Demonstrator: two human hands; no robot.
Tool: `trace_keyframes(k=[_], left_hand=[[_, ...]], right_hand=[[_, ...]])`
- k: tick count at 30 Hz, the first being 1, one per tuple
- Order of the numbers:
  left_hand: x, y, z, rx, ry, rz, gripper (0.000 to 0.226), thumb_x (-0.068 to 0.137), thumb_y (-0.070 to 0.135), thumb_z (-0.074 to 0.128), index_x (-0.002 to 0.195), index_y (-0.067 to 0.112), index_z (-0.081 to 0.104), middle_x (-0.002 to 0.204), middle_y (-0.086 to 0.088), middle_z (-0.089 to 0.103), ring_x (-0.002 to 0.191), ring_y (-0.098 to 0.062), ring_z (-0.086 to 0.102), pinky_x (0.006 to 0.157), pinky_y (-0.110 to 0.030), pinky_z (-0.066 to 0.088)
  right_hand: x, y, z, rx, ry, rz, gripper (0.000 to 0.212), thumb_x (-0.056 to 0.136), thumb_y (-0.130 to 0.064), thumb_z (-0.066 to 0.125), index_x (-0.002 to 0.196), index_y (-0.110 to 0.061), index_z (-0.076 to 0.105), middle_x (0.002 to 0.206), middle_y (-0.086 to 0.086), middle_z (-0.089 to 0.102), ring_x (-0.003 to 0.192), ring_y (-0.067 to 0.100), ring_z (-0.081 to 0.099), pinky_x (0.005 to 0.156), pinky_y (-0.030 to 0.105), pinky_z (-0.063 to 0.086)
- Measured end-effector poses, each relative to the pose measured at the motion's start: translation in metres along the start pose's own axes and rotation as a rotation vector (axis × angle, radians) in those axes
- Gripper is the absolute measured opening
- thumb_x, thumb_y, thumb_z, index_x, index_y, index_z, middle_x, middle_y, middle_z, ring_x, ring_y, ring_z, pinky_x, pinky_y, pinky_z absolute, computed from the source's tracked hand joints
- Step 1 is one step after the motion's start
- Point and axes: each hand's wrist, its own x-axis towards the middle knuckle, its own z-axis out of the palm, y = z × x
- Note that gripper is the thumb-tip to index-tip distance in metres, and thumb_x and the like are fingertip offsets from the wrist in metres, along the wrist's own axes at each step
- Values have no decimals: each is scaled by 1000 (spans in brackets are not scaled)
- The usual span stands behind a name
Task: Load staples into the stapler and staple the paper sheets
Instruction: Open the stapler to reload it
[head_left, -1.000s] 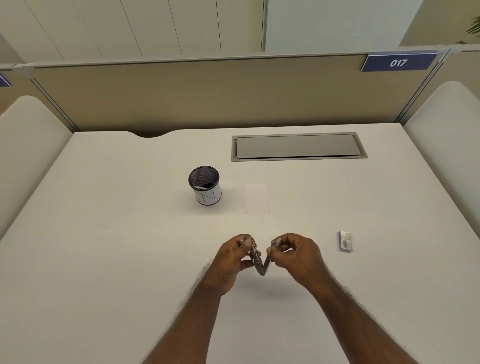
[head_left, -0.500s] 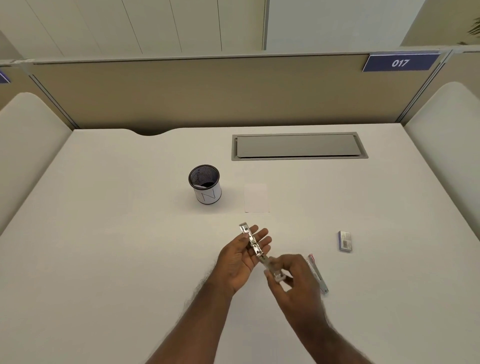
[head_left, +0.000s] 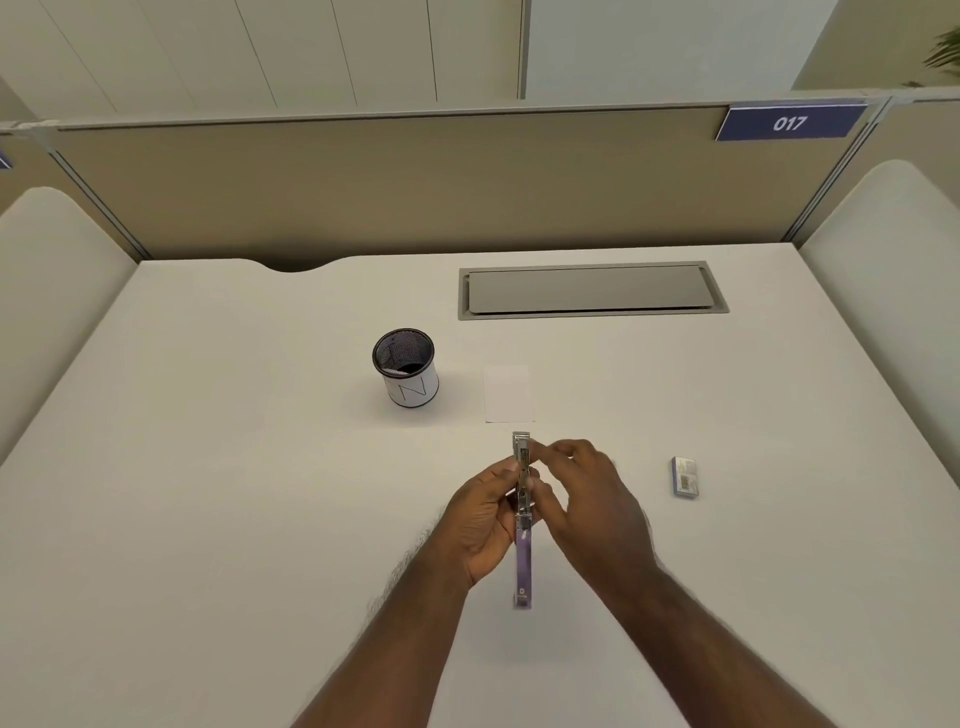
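Observation:
The stapler (head_left: 522, 561) is held above the desk, swung open into one long line. Its metal magazine points away from me and its purple top arm points toward me. My left hand (head_left: 483, 514) grips the magazine from the left side. My right hand (head_left: 597, 499) comes in from the right, its curled fingertips pinching the upper part of the magazine. I cannot see whether a staple strip lies between those fingers. A small white stack of paper sheets (head_left: 508, 393) lies flat just beyond the stapler. The staple box (head_left: 685, 477) lies on the desk to the right.
A black mesh pen cup (head_left: 406, 368) with a white label stands left of the paper. A grey cable hatch (head_left: 592, 289) is set into the white desk (head_left: 208, 519) at the back. Beige partitions close off the back and sides.
The stapler has gone from a V shape to fully open and now lies straight away from me. My right hand moved from near the hinge up to the magazine.

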Motion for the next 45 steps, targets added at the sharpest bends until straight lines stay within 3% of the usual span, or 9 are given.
trace_keyframes(k=[4,10,14,23,29,35,39,41,45], left_hand=[[0,-2,-1,-77,6,-7,27,98,10,51,118,2,68,96,-12,63,74,-15,63,66,-32,58],[-4,-2,0,-54,48,13,27,98,5,47,110,-3,70,102,-18,65,85,-23,61,69,-32,60],[-4,-2,2,-105,60,18,28,99,3,43,108,-6,68,107,-19,71,87,-25,71,76,-30,59],[-5,-11,0,-118,114,7,26,100,2,42,109,-8,65,113,-18,70,81,-23,73,59,-23,56],[-5,-8,3,-47,146,24,28,101,2,40,112,-8,64,108,-16,71,72,-22,70,56,-22,54],[-7,-3,6,57,85,-10,32,102,8,39,121,-8,60,113,-22,69,107,-37,64,84,-32,59],[-7,-5,7,116,60,-25,34,103,9,37,121,-6,61,122,-26,65,118,-41,60,105,-46,46],[-7,-5,9,123,75,-14,33,103,8,38,122,-6,60,122,-27,64,120,-42,58,99,-41,51],[-4,-1,11,48,129,6,31,102,6,39,119,-7,62,112,-24,69,107,-39,64,67,-28,57]], right_hand=[[9,-3,-2,-48,-70,1,37,95,-40,49,132,-45,51,122,-16,52,111,8,51,72,25,47],[7,-7,-5,-110,-57,-52,29,94,-34,53,122,-38,62,113,-13,62,98,14,60,70,25,45],[3,-10,-5,-121,-87,-95,24,95,-31,52,115,-34,65,104,-10,64,91,17,60,71,30,50],[-10,-2,0,-1,-135,-102,18,93,-26,60,109,-29,67,109,-12,64,92,10,62,77,22,49],[-14,2,-3,31,-41,-113,8,85,-26,72,93,-28,71,91,-14,71,80,9,66,70,24,53],[-7,10,-6,213,-97,-4,9,84,-29,72,90,-33,69,84,-20,68,82,2,63,73,24,54],[3,12,-9,285,-186,103,11,83,-28,72,88,-37,70,83,-19,68,79,0,65,75,27,56],[9,12,-11,273,-229,121,7,83,-29,71,86,-34,68,84,-17,69,78,1,66,77,31,55],[6,12,-15,197,-228,-15,7,84,-28,71,85,-32,65,85,-19,65,81,1,62,75,28,54]])
